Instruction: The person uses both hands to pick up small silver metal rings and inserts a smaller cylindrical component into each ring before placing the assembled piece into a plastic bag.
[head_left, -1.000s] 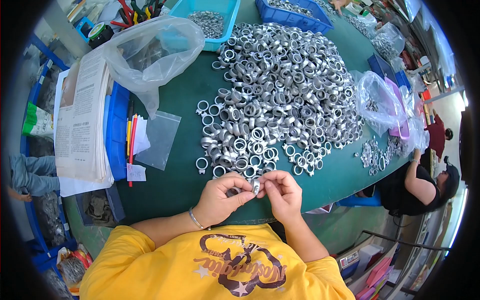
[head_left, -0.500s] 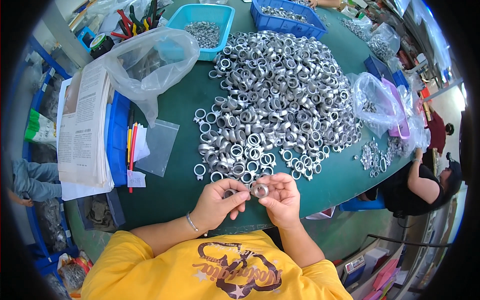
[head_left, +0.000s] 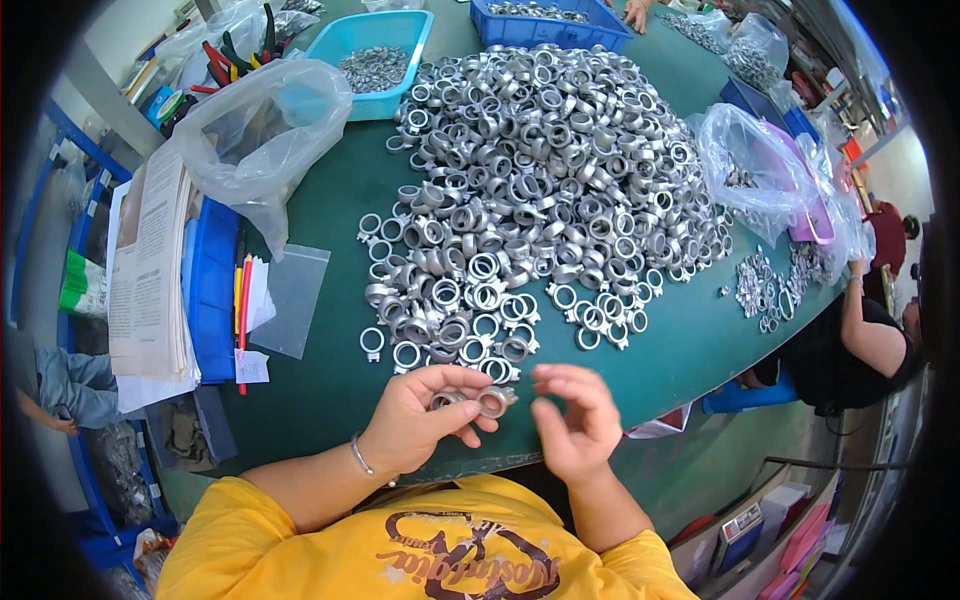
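Note:
My left hand [head_left: 405, 418] pinches a silver metal ring with a small lug [head_left: 509, 396] between thumb and fingers. A second metal ring [head_left: 437, 402] sits deeper in the same hand, partly covered by the fingers. Just to the right, my right hand [head_left: 582, 425] is raised, apart from the rings, its thumb and fingers spread and slightly blurred. Beyond both hands lies a large pile of similar metal rings [head_left: 560, 175], with its nearest rings close to my left fingertips.
On the green table [head_left: 330, 395] stand a turquoise basket [head_left: 420, 55] and a blue crate [head_left: 550, 32] of small metal parts. Plastic bags [head_left: 270, 170], papers [head_left: 150, 270] and pens [head_left: 243, 310] lie left. At right are loose parts [head_left: 765, 290] and a seated person [head_left: 850, 345].
My right hand has let go of the ring and moved a little right. That ring is now in my left hand. The whole view has shifted slightly.

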